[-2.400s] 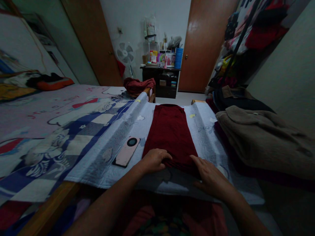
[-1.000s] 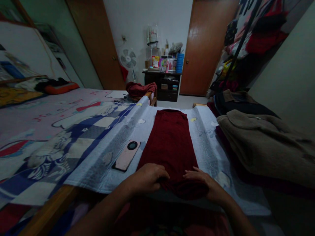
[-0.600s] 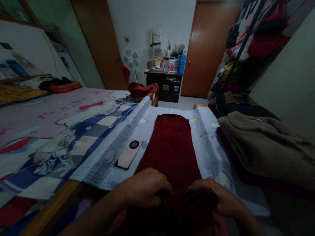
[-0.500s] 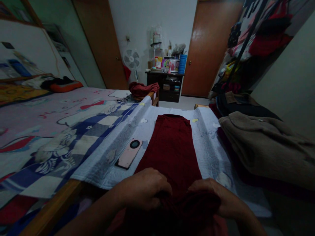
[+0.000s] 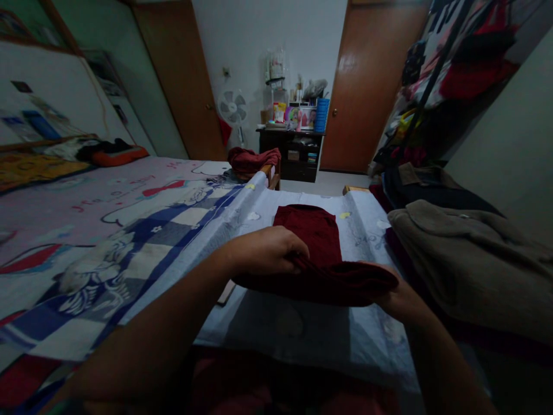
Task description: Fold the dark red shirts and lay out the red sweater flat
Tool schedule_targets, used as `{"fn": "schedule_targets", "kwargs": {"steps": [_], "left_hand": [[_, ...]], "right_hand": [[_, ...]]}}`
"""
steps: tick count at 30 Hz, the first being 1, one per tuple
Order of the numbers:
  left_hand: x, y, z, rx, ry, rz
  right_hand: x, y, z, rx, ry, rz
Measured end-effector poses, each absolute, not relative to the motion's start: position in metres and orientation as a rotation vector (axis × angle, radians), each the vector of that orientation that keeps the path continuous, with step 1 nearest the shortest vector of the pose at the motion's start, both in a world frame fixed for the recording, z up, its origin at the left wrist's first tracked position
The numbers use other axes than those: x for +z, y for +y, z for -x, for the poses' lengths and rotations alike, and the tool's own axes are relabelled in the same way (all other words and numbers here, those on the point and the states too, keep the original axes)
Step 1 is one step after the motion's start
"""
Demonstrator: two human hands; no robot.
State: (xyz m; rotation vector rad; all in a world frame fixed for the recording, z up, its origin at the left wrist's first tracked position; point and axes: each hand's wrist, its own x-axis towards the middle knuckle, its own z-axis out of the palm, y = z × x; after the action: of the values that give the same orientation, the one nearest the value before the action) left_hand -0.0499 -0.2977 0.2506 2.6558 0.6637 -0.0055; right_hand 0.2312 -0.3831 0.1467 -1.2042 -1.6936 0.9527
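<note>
A dark red garment [image 5: 309, 233] lies on the pale blue cloth [image 5: 276, 340], its near part lifted and folded over toward its far end. My left hand [image 5: 272, 251] is closed on the left part of the raised fold. At the right end of that fold, my right hand [image 5: 391, 291] grips the fabric, its fingers partly hidden behind the cloth. The pink phone [image 5: 225, 293] lies on the pale cloth, mostly covered by my left hand and the garment.
Folded clothes, a brown one [image 5: 466, 253] on top, are stacked at the right. A bed with a patterned sheet [image 5: 129, 184] spreads along the left. Beyond stand a fan [image 5: 233, 106] and a dark cabinet [image 5: 287, 155].
Both hands have moved forward, away from my body, carrying the near part of the garment up and over. The pale cloth beneath is now exposed, and the phone is mostly covered.
</note>
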Motion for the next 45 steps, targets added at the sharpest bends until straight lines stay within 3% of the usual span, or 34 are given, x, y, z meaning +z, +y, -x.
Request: {"fn": "schedule_targets", "kwargs": {"steps": [14, 30, 40, 45], "left_hand": [[0.239, -0.156, 0.0, -0.063, 0.972, -2.714], [0.122, -0.048, -0.032, -0.205, 1.122, -2.668], [0.143, 0.012, -0.045, -0.179, 1.172, -2.561], [0.121, 0.041, -0.066, -0.179, 1.27, -2.593]], "right_hand": [[0.14, -0.26, -0.232, 1.162, -1.198, 1.131], [0.06, -0.147, -0.257, 1.336, -1.111, 1.392], [0.07, -0.093, -0.27, 1.324, -1.024, 1.338], [0.058, -0.065, -0.275, 1.192, -0.992, 1.393]]}}
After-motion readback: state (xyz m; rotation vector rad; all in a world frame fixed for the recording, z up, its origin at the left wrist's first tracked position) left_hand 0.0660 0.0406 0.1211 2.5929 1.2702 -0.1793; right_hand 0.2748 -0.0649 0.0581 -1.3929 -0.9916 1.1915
